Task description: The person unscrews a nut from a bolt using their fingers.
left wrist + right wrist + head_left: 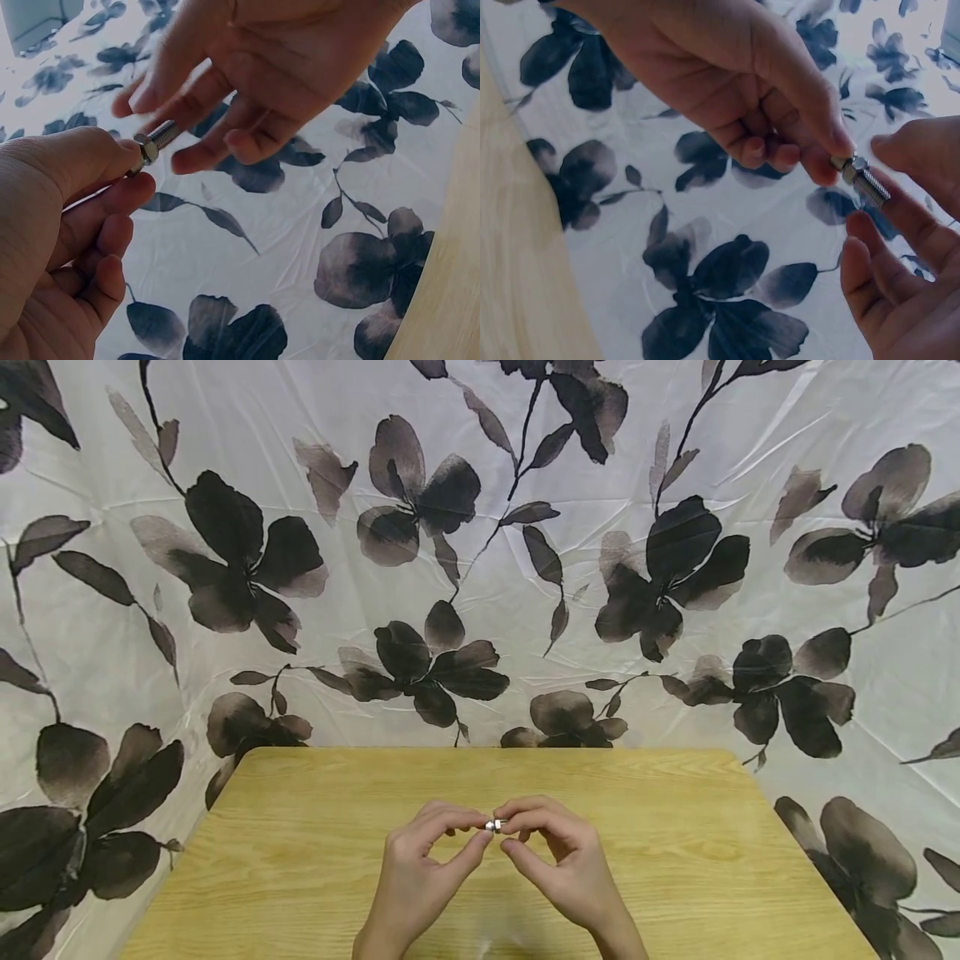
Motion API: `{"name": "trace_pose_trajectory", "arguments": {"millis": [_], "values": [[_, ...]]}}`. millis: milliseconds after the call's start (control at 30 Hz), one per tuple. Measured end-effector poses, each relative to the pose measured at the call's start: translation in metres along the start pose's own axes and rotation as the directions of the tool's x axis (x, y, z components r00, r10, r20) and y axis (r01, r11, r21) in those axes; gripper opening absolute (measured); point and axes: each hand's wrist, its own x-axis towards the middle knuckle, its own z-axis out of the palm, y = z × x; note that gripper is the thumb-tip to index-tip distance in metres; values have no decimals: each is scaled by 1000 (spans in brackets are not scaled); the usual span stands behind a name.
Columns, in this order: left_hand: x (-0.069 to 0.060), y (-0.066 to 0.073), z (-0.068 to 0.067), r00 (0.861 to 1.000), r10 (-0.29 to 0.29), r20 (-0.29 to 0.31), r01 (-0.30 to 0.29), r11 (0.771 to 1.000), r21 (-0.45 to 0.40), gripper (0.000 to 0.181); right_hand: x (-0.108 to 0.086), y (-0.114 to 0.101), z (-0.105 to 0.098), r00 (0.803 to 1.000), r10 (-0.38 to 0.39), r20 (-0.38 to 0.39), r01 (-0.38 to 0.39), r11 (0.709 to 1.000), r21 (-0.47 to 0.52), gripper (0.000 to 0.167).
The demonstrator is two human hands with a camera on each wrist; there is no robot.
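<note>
A small silver bolt (163,134) is held level between the two hands above the table. Around its threaded shank, close to the head end, sits a hex nut (148,148). My left hand (420,864) pinches the head end between thumb and index finger; these fingers partly cover the head. From the other side, my right hand (564,853) reaches to the threaded end with fingers loosely bent. Its thumb (911,150) stands apart from the metal, while the index finger lies beside or behind the threads (875,190); contact there is unclear.
Beneath both hands lies a light wood-grain table (300,827). A pale cloth (525,610) with dark flowers hangs behind it and along its sides.
</note>
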Motion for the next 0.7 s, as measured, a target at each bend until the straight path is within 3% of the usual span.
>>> {"name": "trace_pose_trajectory", "arguments": {"millis": [67,167,267,367,467,700], "values": [[1,0,-1,1000,7,-2,-7,1000,-3,22,0,0,1,1000,3,-22,-4,1000,-13,34],[2,1,-1,1000,17,-7,-17,1000,-13,21,0,-3,2,992,102,-74,-107,993,-54,31],[2,1,0,999,29,-14,-30,999,-28,23,0,-6,3,962,244,-118,-254,964,-79,23],[2,1,1,999,49,-13,-50,998,-45,27,-1,-7,4,939,322,-123,-334,939,-84,16],[1,0,2,997,73,-11,-74,996,-55,28,-1,-7,5,940,323,-109,-332,940,-83,13],[1,-1,2,995,94,-17,-95,994,-46,27,-1,-7,5,967,244,-73,-248,967,-54,15]]}}
